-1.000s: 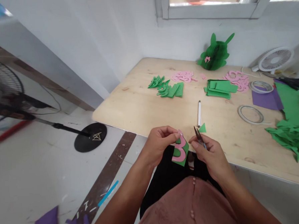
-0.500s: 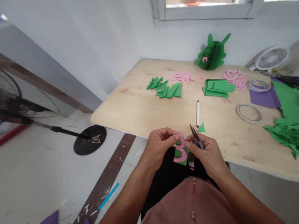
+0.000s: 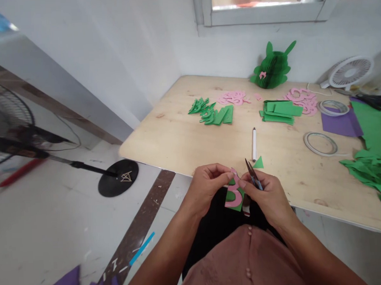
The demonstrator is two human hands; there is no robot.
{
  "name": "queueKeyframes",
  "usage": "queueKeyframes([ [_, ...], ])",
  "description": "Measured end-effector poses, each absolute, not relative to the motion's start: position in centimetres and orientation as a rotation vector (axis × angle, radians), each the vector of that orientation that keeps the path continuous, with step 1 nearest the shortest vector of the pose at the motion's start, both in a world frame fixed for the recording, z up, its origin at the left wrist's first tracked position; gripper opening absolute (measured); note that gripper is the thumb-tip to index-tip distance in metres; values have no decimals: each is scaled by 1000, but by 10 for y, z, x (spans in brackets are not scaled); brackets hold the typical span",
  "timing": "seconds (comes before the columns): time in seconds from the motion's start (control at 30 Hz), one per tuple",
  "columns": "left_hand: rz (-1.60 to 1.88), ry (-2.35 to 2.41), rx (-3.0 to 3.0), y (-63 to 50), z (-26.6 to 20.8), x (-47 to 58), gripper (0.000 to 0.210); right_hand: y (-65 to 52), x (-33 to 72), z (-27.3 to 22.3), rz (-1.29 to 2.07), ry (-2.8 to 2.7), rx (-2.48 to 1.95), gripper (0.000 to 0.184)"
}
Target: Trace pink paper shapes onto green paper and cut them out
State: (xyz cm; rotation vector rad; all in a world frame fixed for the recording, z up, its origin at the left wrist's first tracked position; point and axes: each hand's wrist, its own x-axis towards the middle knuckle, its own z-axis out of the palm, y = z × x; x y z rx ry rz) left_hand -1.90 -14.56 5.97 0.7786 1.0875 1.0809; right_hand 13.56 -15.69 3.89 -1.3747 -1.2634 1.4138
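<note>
My left hand (image 3: pixel 207 188) pinches the top of a pink paper cutout (image 3: pixel 234 198), shaped like a 3, between thumb and fingers. Behind the cutout lies a piece of green paper (image 3: pixel 239 207), held together with it just off the table's front edge. My right hand (image 3: pixel 270 198) is closed on scissors (image 3: pixel 253 174), whose blades point up and away from the paper. Its thumb and fingertip also touch the right side of the pink cutout. Beyond the scissors, a green triangular scrap (image 3: pixel 259 162) lies on the table beside a white pen (image 3: pixel 254 145).
On the wooden table (image 3: pixel 164 135) are green cut pieces (image 3: pixel 219 115), pink cutouts (image 3: pixel 233 98), green strips (image 3: pixel 281 111), tape rolls (image 3: pixel 321 152) and crumpled green paper (image 3: pixel 371 173). A green paper figure (image 3: pixel 271 70) and a small white fan (image 3: pixel 349 72) stand at the back. A standing fan's base (image 3: pixel 116 189) is on the floor left.
Everything has shifted slightly rightward in view as the camera turned a little. Both hands keep nearly the same hold on the paper and scissors.
</note>
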Motion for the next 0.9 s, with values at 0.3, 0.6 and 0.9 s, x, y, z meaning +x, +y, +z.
queueKeyframes([
  [0.3, 1033, 1087, 803, -145, 58, -21, 17, -157, 136, 34, 1388, -1265, -1378, 28],
  [0.6, 1033, 1049, 770, -147, 60, -23, 20, -156, 137, 37, 1370, -1260, -1393, 23],
  [0.9, 1097, 1140, 708, -156, 57, -33, 19, -155, 139, 35, 1327, -1261, -1413, 21],
])
